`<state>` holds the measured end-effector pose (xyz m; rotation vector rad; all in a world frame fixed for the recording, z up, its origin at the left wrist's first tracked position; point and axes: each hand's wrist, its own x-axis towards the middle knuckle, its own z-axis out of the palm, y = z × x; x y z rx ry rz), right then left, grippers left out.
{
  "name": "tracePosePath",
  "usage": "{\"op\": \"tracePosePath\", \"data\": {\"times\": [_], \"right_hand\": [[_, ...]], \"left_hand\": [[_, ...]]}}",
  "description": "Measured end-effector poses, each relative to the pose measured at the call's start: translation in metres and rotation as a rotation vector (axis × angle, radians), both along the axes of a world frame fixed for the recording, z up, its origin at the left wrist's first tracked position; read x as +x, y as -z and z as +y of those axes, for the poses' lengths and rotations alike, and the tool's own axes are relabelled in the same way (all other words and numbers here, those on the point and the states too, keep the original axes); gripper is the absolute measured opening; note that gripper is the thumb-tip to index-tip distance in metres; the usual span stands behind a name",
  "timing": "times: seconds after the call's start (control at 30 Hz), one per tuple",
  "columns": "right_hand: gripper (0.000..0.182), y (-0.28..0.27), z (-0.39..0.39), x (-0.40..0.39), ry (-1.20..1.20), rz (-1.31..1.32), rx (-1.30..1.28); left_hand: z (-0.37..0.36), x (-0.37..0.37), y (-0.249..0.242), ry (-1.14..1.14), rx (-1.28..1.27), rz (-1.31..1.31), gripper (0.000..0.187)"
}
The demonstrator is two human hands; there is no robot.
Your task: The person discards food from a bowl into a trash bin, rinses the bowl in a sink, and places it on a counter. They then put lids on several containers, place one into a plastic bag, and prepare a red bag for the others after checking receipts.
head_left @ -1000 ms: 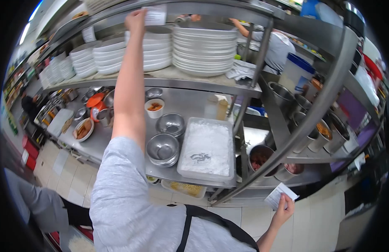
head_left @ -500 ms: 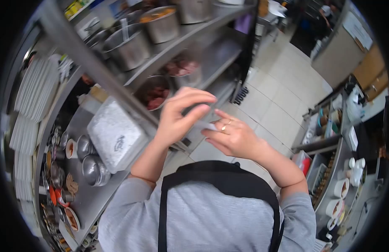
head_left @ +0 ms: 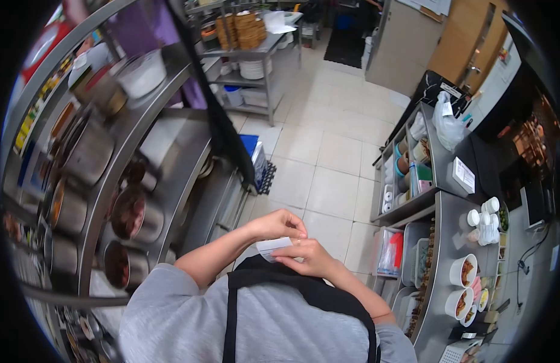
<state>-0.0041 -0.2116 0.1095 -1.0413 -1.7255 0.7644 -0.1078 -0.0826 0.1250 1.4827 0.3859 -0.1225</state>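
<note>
A small white paper slip (head_left: 271,245) with faint printed lines sticks out from between the fingers of my right hand (head_left: 311,258), just above the black apron (head_left: 292,275). My left hand (head_left: 277,224) is closed in a pinch right beside the right fingertips, beyond the slip. Whether anything sits between the left thumb and finger is too small to make out. Both hands are in front of my chest, over the tiled floor (head_left: 328,193).
Steel shelving (head_left: 198,142) with metal pots (head_left: 134,213), some holding meat, stands at left. At right, a steel counter (head_left: 440,266) carries white bowls (head_left: 463,270) and white bottles (head_left: 488,221). Ahead are a table with stacked baskets (head_left: 249,30) and a dark mat (head_left: 345,48).
My view has swung right, toward the aisle and counter. My left hand's fingers, apart before, are now pinched near the right hand. The slip shows more plainly.
</note>
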Motion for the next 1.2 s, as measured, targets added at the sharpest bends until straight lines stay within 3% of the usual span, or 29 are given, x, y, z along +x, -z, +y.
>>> {"op": "tracePosePath", "data": {"times": [0.13,0.33,0.53,0.67,0.8,0.87,0.93,1.0,1.07,1.13,1.2], "right_hand": [[0.015,0.008,0.082,0.051,0.021,-0.107,0.055],[0.013,-0.008,0.22,0.13,-0.02,-0.216,-0.08],[0.013,-0.01,0.32,0.217,0.076,-0.215,-0.07],[0.014,-0.002,0.38,0.297,0.079,-0.174,-0.103],[0.014,0.012,0.451,0.396,0.068,0.107,-0.349],[0.014,0.019,0.502,0.447,0.12,0.436,-0.364],[0.015,0.015,0.556,0.487,0.085,0.453,-0.445],[0.015,0.006,0.614,0.512,-0.004,0.409,-0.492],[0.014,0.004,0.675,0.53,-0.068,0.3,-0.48],[0.013,0.0,0.735,0.536,-0.145,0.151,-0.389],[0.013,-0.006,0.799,0.539,-0.146,0.097,-0.316]], "left_hand": [[0.082,0.053,0.016,-0.003,-0.004,-0.004,0.01],[0.225,0.13,0.012,0.03,0.014,-0.032,0.012],[0.339,0.228,0.013,0.178,-0.214,-0.026,0.017],[0.404,0.313,0.035,0.123,-0.329,0.008,0.019],[0.476,0.389,0.046,0.038,-0.312,-0.05,0.024],[0.522,0.417,0.042,-0.083,-0.37,-0.046,0.034],[0.564,0.431,0.023,-0.229,-0.612,-0.151,0.041],[0.605,0.442,0.012,-0.295,-0.566,-0.184,0.036],[0.642,0.451,0.016,-0.469,0.032,-0.089,0.028],[0.683,0.456,0.016,-0.6,0.06,-0.13,0.022],[0.732,0.456,0.01,-0.859,0.249,-0.161,0.014]]}}
